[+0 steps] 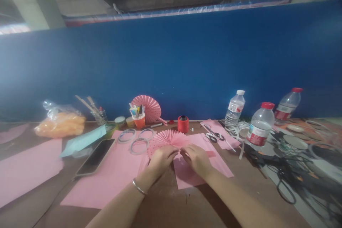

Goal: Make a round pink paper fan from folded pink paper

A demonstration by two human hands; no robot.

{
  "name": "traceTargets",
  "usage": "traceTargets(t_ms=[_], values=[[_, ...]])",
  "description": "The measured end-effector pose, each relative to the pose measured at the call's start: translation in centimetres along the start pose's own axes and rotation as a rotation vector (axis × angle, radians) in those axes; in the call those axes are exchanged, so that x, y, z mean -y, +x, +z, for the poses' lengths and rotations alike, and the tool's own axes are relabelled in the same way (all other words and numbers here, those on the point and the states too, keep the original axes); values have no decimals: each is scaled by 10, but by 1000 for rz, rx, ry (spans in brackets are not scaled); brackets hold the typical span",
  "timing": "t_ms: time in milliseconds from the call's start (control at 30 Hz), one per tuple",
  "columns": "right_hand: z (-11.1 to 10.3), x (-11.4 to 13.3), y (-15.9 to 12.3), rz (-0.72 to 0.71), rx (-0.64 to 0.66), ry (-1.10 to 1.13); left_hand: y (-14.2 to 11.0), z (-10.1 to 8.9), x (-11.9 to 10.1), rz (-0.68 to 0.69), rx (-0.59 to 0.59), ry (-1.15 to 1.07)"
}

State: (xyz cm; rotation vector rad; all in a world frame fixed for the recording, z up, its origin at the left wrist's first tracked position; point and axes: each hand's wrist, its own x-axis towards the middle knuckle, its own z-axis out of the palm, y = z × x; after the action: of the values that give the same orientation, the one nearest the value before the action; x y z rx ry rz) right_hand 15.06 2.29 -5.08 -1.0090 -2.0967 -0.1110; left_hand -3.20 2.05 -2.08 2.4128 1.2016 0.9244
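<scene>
A pink pleated paper fan [168, 138] lies spread in a half circle at the middle of the table. My left hand [161, 159] is closed at its lower centre, thumb and fingers pinching the gathered folds. From the other side my right hand [197, 159] pinches the same gathered point, its fingertips almost meeting the left ones. The exact grip between the fingertips is partly hidden. Under my right hand lie pink paper sheets [221, 165]. Just behind the fan stands a red spool [183, 124].
Left are tape rolls [139, 146], a phone [95, 157] and pink paper [107, 188]. A finished-looking round fan [149, 107] leans behind a pen cup [139, 119]. Scissors [213, 136], bottles [260, 124] and tangled cables [283, 171] lie right. A blue partition [171, 60] closes the back.
</scene>
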Motion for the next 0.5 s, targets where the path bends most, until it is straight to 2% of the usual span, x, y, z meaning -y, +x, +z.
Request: traceTargets(t_ms=[100,200,333,500], values=[[3,-4,-1,-16,-11,5,-1,4,3,-47,-57,-7],[1,-12,0,31,-23,-30,2,3,12,-183,-199,-111],[-7,-27,1,94,-46,-72,9,-8,28,-340,-381,-218],[-14,-38,2,132,-70,-100,12,-17,45,-402,-456,-227]])
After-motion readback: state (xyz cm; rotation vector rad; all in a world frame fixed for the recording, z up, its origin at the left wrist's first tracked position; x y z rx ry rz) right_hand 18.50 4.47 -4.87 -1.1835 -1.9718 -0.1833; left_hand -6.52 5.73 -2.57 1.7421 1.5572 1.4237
